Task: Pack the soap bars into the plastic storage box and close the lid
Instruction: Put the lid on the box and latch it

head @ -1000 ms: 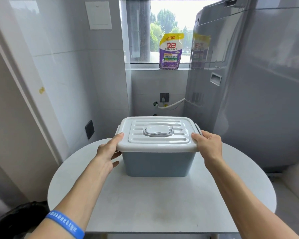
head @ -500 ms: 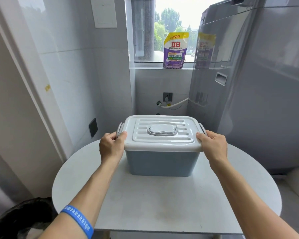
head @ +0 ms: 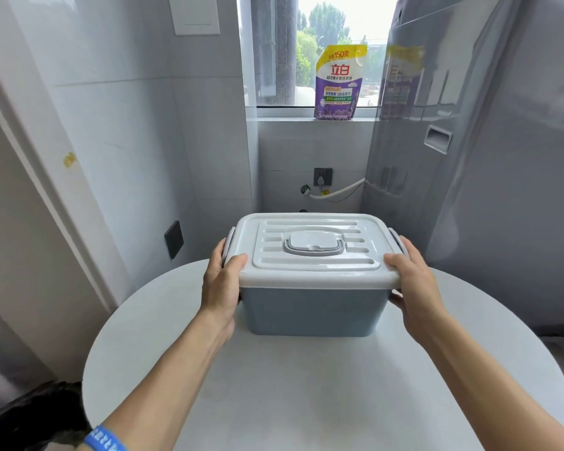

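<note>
Both hands, left hand and right hand, have wrapped tighter around the lid edges, gripping the box, apparently latching it.

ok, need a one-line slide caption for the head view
Both hands, left hand and right hand, grip the ends of the lidded blue storage box on a round white table.

Box grey-blue, lid white with ribbed pattern, grey handle. Table white. Far pouch purple, yellow, white, red lettering. Near-left wristband blue, white print. Bin bag black.
</note>
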{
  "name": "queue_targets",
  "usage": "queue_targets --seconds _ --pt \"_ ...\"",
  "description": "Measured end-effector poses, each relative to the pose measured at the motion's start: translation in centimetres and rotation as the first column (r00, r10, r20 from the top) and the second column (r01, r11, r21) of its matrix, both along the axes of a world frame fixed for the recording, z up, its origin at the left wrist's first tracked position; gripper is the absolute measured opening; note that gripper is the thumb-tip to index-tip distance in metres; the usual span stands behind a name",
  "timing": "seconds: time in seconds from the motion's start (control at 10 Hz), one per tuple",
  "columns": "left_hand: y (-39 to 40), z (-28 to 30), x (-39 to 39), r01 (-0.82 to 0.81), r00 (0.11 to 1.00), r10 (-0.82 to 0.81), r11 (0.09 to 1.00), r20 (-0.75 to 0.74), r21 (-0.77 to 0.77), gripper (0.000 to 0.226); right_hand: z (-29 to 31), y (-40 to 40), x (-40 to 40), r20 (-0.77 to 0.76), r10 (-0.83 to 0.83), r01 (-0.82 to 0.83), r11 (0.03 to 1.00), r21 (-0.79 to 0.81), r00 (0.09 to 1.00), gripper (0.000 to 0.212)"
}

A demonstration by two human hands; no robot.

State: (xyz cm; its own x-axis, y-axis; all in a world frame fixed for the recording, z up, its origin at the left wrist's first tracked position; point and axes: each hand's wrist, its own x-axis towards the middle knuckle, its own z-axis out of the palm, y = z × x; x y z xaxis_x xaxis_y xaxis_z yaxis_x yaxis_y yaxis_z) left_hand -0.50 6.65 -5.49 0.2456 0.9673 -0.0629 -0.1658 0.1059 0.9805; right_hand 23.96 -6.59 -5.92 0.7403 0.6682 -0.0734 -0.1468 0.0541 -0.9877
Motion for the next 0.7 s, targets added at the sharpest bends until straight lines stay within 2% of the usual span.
queue_targets --seconds 0.2,0.4,0.5,0.6,0.7 --pt "3.5 0.2 2.6 0.022 1.0 -0.022 1.0 -0.004 0.004 0.038 0.6 3.5 2.1 -0.011 -0.013 0.013 1.0 -0.001 1.0 0.04" --pt "6.4 -0.1 4.7 0.024 1.0 -0.025 1.0 0.019 0.015 0.045 0.6 6.1 3.9 0.0 -0.03 0.03 1.0 0.003 1.0 0.053" --pt "7.4 -0.3 5.1 0.019 0.999 -0.02 1.0 0.038 0.023 0.047 0.6 6.6 4.4 0.002 -0.028 0.028 0.999 0.017 1.0 0.048" --pt "6.4 -0.3 5.0 0.056 0.998 -0.056 0.998 -0.011 0.016 0.047 0.1 6.2 4.1 0.052 -0.003 0.005 0.999 -0.051 0.999 0.047" --pt "6.2 0.5 4.3 0.036 0.998 -0.033 0.998 -0.058 0.045 0.051 1.0 5.3 4.2 0.121 0.006 0.009 0.993 -0.119 0.993 0.056"
